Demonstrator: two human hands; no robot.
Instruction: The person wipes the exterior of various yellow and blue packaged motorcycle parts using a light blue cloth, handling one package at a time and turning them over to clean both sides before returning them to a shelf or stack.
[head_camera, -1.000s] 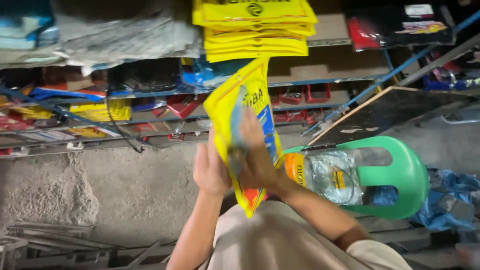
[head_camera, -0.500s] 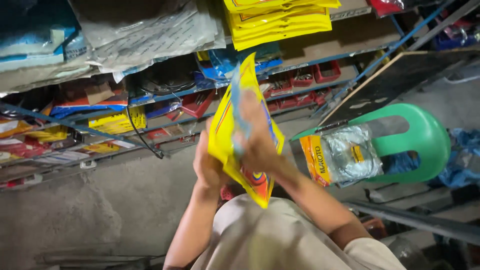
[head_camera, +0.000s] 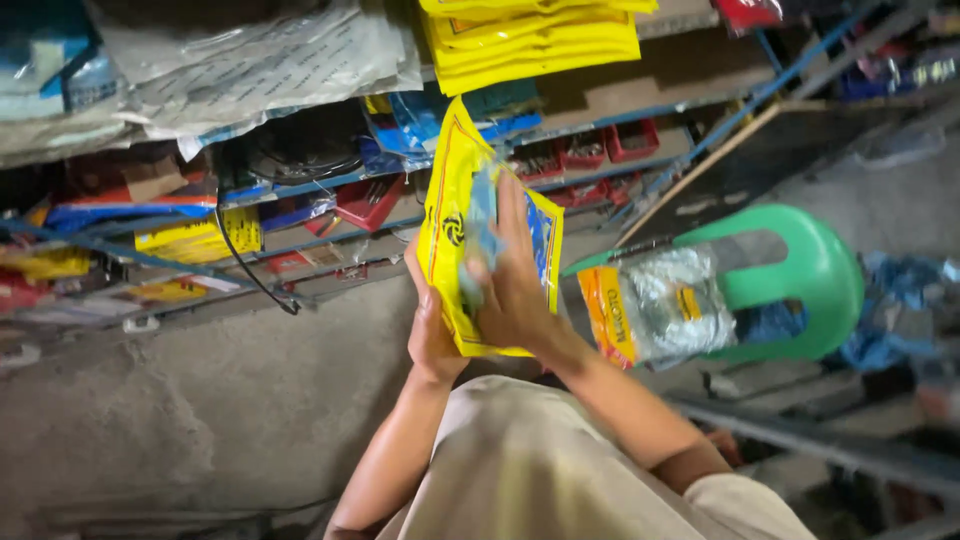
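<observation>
**Yellow packet going up toward the shelf stack**

So compared with a second ago, the yellow packet (head_camera: 470, 215) sits higher and closer to the shelves, and the view has swung so the green plastic chair (head_camera: 800, 275) is now further off to the right of the hands. The packet's top edge is now just under the stack of matching yellow packets (head_camera: 535, 40) on the shelf above. Looks to me like the hands are carrying it up and toward that pile, though it isn't touching it yet.

Hands: the left hand (head_camera: 430, 335) cups the packet's lower left edge from behind, fingers mostly hidden, so I can't tell how tightly it grips. The right hand (head_camera: 515, 290) lies flat across the front, fingers spread fairly wide and pressing something pale blue, blurry, against the packet.

Right of the right hand, a clear bag with an orange strip (head_camera: 655, 305) rests on the chair seat. Red bins (head_camera: 600, 150) sit on the shelf beyond the hands.
</observation>
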